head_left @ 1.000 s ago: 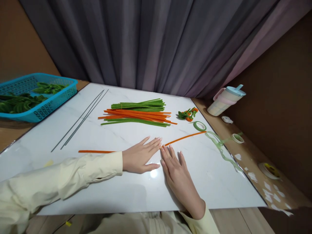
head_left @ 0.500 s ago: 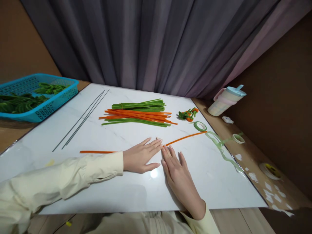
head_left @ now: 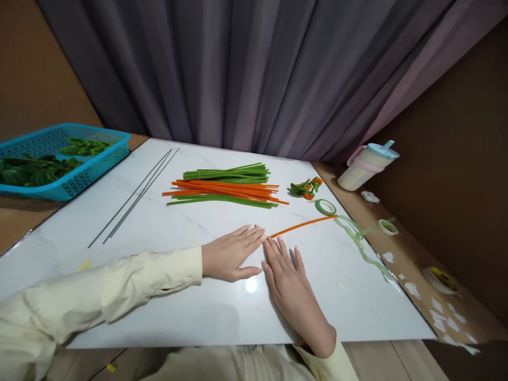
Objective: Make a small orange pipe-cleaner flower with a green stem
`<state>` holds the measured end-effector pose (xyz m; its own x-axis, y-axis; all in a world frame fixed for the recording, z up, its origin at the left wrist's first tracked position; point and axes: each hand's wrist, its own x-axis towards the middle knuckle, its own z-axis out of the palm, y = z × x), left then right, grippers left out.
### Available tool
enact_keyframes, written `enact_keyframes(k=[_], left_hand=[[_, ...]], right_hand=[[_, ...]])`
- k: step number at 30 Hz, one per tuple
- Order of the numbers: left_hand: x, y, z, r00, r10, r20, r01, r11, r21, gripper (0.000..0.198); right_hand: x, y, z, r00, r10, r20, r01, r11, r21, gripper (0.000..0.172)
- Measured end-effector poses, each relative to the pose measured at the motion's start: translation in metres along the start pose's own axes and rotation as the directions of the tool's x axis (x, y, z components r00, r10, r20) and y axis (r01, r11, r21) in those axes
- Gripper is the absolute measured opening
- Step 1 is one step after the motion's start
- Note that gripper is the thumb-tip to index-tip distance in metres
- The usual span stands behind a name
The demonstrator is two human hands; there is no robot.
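An orange pipe cleaner (head_left: 304,226) lies on the white board, slanting up to the right from my fingertips. My left hand (head_left: 232,255) rests flat with its fingers stretched out, its fingertips beside the near end of that visible length. Palm down, my right hand (head_left: 288,280) touches the pipe cleaner with its index and middle fingertips, fingers spread. What lies beneath the fingers is hidden. A tiny reddish-orange bit shows at the upper edge of my left sleeve. Farther back lie bundles of green pipe cleaners (head_left: 234,172) and orange pipe cleaners (head_left: 222,188).
Small orange and green pipe-cleaner flowers (head_left: 306,188) lie near a roll of green tape (head_left: 325,207). Thin dark wires (head_left: 137,201) are at left, by a blue basket (head_left: 91,164) holding green leaf shapes. A tumbler (head_left: 367,165) and paper scraps (head_left: 438,317) sit along the right edge.
The orange length that stuck out left of my left sleeve is now almost wholly hidden by the sleeve. Both hands stay nearly in place; the view has shifted slightly.
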<state>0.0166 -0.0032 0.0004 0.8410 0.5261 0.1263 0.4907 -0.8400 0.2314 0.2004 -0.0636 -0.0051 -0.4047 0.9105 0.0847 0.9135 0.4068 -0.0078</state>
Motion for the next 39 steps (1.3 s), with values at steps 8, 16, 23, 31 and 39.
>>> enact_keyframes(k=[8,16,23,31,39], left_hand=[[0.0006,0.0009,-0.0014,0.999,-0.043,0.032,0.045,0.997,-0.068,0.073],[-0.0001,-0.0017,0.0,0.998,-0.011,0.058,0.014,0.998,-0.065,0.071],[-0.0002,-0.0012,-0.0008,0.999,-0.007,0.043,0.009,0.999,-0.046,0.069],[-0.0001,-0.0008,-0.0009,0.999,-0.004,0.038,0.005,1.0,-0.031,0.069],[0.0002,-0.0004,-0.0015,0.998,-0.018,0.056,0.02,0.999,-0.04,0.073]], right_hand=[[0.0009,-0.0005,-0.0001,1.0,0.01,0.002,-0.01,1.0,0.008,0.05],[0.0009,-0.001,-0.0015,0.999,0.026,0.043,-0.028,0.999,0.033,0.051],[0.0001,-0.0019,0.0002,1.0,0.027,-0.002,-0.027,0.999,0.018,0.05],[0.0011,-0.0032,0.0018,0.999,0.049,-0.024,-0.05,0.998,-0.032,0.051],[0.0042,-0.0083,0.0045,0.994,0.066,-0.088,-0.072,0.996,-0.059,0.051]])
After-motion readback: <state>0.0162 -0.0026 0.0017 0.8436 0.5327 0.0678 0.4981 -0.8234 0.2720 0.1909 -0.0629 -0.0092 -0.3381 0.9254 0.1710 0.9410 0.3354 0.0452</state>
